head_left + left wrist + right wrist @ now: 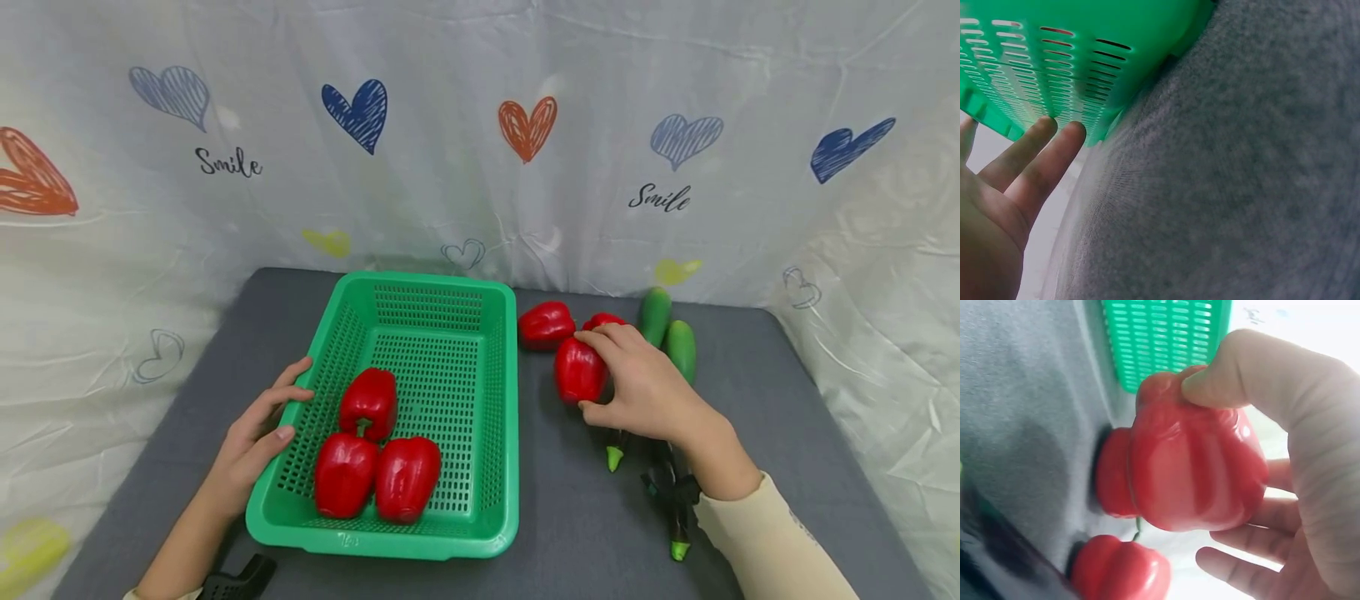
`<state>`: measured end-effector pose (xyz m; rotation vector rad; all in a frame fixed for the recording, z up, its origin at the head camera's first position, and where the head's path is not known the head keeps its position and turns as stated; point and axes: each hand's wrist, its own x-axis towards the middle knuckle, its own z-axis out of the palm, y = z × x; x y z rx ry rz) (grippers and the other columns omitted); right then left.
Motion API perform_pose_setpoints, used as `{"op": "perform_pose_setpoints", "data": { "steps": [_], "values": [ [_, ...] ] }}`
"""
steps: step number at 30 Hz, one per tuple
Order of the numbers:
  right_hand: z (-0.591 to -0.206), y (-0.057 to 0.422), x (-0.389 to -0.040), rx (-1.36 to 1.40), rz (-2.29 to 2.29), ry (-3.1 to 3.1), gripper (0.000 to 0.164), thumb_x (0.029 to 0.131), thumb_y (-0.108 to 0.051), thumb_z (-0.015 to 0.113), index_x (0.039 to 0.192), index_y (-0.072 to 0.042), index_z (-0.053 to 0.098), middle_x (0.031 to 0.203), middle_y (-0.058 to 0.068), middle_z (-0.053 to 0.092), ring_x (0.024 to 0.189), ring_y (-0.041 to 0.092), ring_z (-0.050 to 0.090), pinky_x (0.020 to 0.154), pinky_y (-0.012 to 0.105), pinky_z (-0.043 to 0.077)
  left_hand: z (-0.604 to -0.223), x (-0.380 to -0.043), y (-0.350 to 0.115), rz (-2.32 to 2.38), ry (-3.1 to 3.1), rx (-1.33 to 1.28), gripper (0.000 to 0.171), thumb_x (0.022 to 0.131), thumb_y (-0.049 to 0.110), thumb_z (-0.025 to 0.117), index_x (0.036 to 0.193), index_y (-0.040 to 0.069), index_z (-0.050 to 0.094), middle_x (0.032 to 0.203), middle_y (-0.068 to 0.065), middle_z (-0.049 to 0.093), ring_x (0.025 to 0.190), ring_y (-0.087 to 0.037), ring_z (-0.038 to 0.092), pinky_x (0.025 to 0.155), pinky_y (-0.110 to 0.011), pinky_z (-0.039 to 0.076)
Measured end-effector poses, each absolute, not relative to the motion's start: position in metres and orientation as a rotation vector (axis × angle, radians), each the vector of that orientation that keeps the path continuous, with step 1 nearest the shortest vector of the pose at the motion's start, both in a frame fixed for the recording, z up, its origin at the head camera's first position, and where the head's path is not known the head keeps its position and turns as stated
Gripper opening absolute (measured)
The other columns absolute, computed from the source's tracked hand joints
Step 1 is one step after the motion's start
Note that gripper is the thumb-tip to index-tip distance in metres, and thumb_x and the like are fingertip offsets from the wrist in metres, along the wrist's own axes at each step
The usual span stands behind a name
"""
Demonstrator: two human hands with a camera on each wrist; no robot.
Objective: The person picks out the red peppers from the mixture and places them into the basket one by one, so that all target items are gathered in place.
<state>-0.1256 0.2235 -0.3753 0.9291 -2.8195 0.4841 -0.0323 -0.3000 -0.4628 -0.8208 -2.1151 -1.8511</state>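
My right hand (637, 379) grips a red bell pepper (580, 371) between thumb and fingers, to the right of a green plastic basket (512, 417). In the right wrist view the held pepper (1194, 462) covers part of another one behind it. My left hand (255, 437) rests against the basket's left side, its fingers fairly straight. The left wrist view shows those fingertips (1072, 131) at the slotted wall (1141, 37). Three red bell peppers, among them an upper one (369, 402), lie in the near left part of the basket.
On the grey table (570, 517), one red bell pepper (547, 325) lies beside the basket; another (603, 320) is partly hidden behind my right hand. Two green cucumbers (681, 348) lie farther right. Dark eggplants (678, 525) lie below my right hand and wrist. A printed curtain hangs behind.
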Motion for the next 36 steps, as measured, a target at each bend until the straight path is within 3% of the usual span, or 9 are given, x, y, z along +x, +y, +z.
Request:
{"op": "perform_pose_setpoints", "data": {
  "steps": [10, 36],
  "values": [
    [-0.362, 0.215, -0.128, 0.986, 0.446, -2.714, 0.084, 0.068, -0.037, 0.094, 0.14, -0.006, 0.066, 0.129, 0.007, 0.064, 0.117, 0.026, 0.06, 0.084, 0.046, 0.062, -0.461, -0.033, -0.299, -1.86, -2.102, -0.834, 0.045, 0.096, -0.021, 0.041, 0.14, -0.018, 0.051, 0.174, -0.026, 0.031, 0.164, -0.029, 0.026, 0.119, -0.025, 0.03],
    [-0.335, 0.176, -0.132, 1.035, 0.56, -2.687, 0.088, 0.075, -0.046, 0.092, 0.148, -0.009, 0.061, 0.137, 0.005, 0.064, 0.121, 0.025, 0.062, 0.087, 0.049, 0.062, -0.462, -0.033, -0.3, -1.862, -2.103, -0.832, 0.045, 0.096, -0.021, 0.041, 0.14, -0.018, 0.051, 0.174, -0.026, 0.031, 0.163, -0.029, 0.026, 0.119, -0.025, 0.03]
  ]
}}
